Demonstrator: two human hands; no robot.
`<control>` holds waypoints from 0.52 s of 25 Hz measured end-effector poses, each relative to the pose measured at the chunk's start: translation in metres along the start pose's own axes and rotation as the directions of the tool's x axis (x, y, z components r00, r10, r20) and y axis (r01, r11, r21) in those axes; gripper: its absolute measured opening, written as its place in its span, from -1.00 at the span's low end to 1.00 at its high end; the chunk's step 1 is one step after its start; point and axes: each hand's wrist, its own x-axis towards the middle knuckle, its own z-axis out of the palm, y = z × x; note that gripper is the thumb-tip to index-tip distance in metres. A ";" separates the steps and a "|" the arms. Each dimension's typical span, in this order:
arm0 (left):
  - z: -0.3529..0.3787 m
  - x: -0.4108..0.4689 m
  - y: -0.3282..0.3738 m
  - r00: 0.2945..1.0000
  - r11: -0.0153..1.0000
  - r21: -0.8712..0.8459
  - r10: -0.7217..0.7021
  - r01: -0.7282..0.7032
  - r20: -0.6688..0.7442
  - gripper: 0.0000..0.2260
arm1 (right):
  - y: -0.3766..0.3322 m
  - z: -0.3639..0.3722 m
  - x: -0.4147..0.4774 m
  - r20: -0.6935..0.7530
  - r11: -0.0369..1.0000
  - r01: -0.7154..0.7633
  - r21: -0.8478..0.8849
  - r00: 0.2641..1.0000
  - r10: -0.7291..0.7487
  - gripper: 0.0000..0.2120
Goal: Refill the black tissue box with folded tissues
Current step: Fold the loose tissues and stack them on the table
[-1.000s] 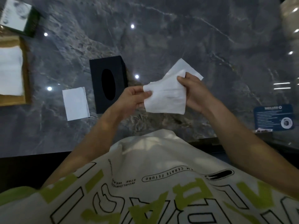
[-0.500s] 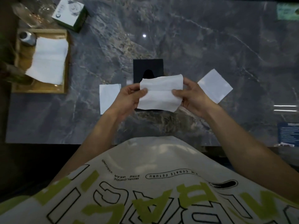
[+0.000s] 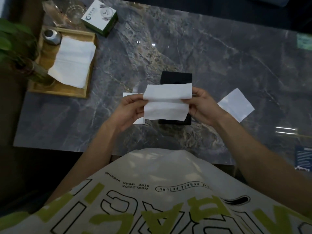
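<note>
Both hands hold one white paper tissue [image 3: 166,103], folded across its width, in the air above the dark grey marbled stone table [image 3: 219,65]. The left hand [image 3: 129,112] pinches the tissue's left edge between thumb and fingers; the right hand [image 3: 201,107] pinches its right edge the same way, thumb on the near face and fingers [image 3: 194,94] behind. The top layer of the tissue is folded down toward the person, its lower edge lying across the middle of the sheet.

Directly behind the held tissue, between the two hands, the black rectangular tissue box [image 3: 176,78] stands on the table. The tissue covers most of it, so only its far end and a strip of its near end show, and its opening cannot be made out.

Just behind the left hand lies a flat white folded tissue [image 3: 130,95], mostly hidden by the fingers. Right of the right hand, a little apart from it, a second white square folded tissue [image 3: 236,104] lies flat on the table.

Far to the left of the left hand sits a shallow wooden tray [image 3: 65,91] holding a stack of unfolded white tissues [image 3: 72,62] and a small metal-capped jar [image 3: 50,36]. Beyond the tray stand a white and green cardboard carton [image 3: 99,17] and clear glassware [image 3: 72,13].

The person's cream shirt [image 3: 160,166] with green lettering fills the bottom of the view.
</note>
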 end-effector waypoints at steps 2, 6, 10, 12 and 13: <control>-0.010 -0.001 0.007 1.000 0.999 -0.053 -0.002 0.002 0.002 -0.77 | -0.004 0.011 0.005 0.017 1.000 -0.004 -0.024 1.000 0.004 -0.62; -0.026 -0.001 0.016 1.000 0.992 -0.126 -0.018 0.021 0.024 -0.76 | -0.009 0.028 0.015 0.023 0.985 0.020 -0.171 1.000 -0.017 -0.51; -0.043 -0.001 0.023 0.993 0.979 -0.177 -0.092 0.105 0.076 -0.68 | -0.016 0.044 0.024 0.075 0.943 0.066 -0.326 0.996 -0.044 -0.53; -0.046 0.001 0.024 0.994 0.988 -0.114 -0.104 0.108 0.042 -0.54 | -0.020 0.051 0.030 0.093 0.908 0.101 -0.406 0.993 -0.069 -0.49; -0.045 0.003 0.025 0.995 0.992 -0.078 -0.099 0.100 0.017 -0.50 | -0.021 0.054 0.033 0.102 0.884 0.124 -0.450 0.991 -0.087 -0.45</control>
